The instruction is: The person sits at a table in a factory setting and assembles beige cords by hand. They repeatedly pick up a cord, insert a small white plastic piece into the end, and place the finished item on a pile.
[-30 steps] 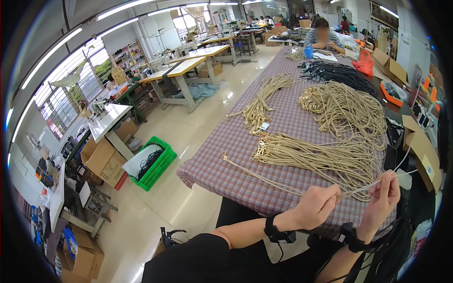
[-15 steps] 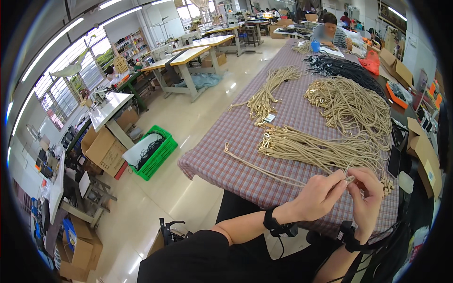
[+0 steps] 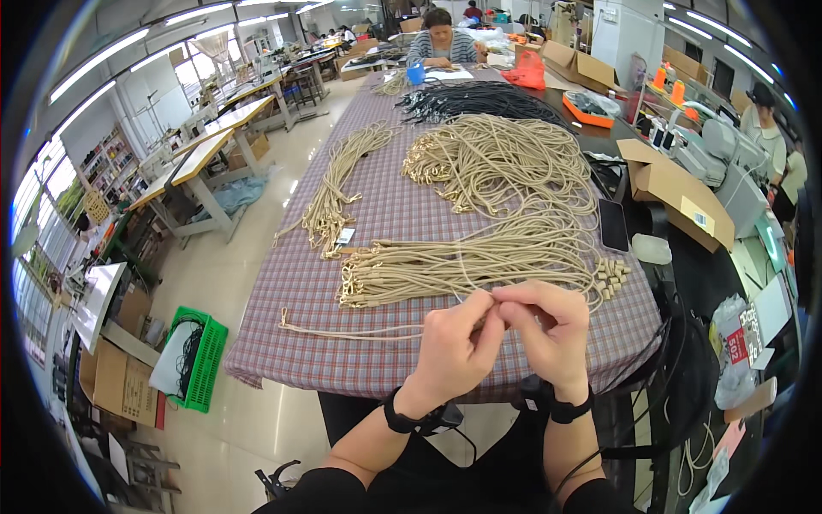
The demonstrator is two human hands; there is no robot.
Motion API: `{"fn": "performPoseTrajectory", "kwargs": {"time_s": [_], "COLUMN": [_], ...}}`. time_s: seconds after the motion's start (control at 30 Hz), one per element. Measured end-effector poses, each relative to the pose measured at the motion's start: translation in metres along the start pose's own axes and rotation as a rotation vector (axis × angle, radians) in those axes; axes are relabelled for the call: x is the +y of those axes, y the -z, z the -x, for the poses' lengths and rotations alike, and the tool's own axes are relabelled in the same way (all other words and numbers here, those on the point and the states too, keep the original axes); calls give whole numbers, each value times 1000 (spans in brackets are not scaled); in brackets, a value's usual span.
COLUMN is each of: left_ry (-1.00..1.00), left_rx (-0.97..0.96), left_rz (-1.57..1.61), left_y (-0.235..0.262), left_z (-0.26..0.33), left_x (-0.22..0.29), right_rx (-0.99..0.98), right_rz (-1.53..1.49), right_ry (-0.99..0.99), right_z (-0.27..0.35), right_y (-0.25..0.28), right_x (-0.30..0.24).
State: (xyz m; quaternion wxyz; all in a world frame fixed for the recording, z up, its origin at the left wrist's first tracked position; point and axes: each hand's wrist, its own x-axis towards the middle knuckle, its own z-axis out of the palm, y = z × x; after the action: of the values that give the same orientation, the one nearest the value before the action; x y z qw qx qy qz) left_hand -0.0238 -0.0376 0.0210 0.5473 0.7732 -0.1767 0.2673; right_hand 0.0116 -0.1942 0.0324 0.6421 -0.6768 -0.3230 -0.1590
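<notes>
Both hands now meet just over the near edge of the desk (image 3: 282, 343), where a second ago they were spread apart with a length of cord stretched between them. The left hand (image 3: 454, 347) and the right hand (image 3: 544, 330) are each closed in a pinch, fingertips touching one another, gripping the same beige cord (image 3: 342, 331) at one spot. From that pinch the cord trails left along the near edge, lying flat on the checked cloth and ending in a small loop near the near left corner.

Bringing the hands together suggests the work has passed from pulling a single cord free to handling its end, perhaps knotting or fitting something small; the detail between the fingers is hidden.

Just beyond the hands lies a bundle of beige cords (image 3: 462, 261) with ends aligned to the left. Farther up the desk sit a loose heap of cords (image 3: 505, 163), a long hank (image 3: 338, 184) by the left edge and a pile of black cords (image 3: 479, 98). A phone (image 3: 613, 224) rests at the right edge.
</notes>
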Motion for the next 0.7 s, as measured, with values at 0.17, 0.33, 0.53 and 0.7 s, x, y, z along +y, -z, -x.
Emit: {"fn": "performPoseTrajectory", "kwargs": {"time_s": [0.17, 0.33, 0.53, 0.7], "left_ry": [-5, 90, 9, -64], "left_rx": [35, 251, 264, 182], "left_rz": [-116, -239, -278, -182], "left_y": [-4, 15, 13, 4], "left_z": [5, -7, -4, 3], "left_x": [-9, -17, -19, -19], "right_rx": [240, 734, 892, 234], "right_rz": [138, 124, 276, 688], "right_ry": [55, 73, 101, -29], "right_z": [0, -8, 7, 6], "right_y": [-4, 37, 110, 103], "right_x": [6, 8, 36, 52]}}
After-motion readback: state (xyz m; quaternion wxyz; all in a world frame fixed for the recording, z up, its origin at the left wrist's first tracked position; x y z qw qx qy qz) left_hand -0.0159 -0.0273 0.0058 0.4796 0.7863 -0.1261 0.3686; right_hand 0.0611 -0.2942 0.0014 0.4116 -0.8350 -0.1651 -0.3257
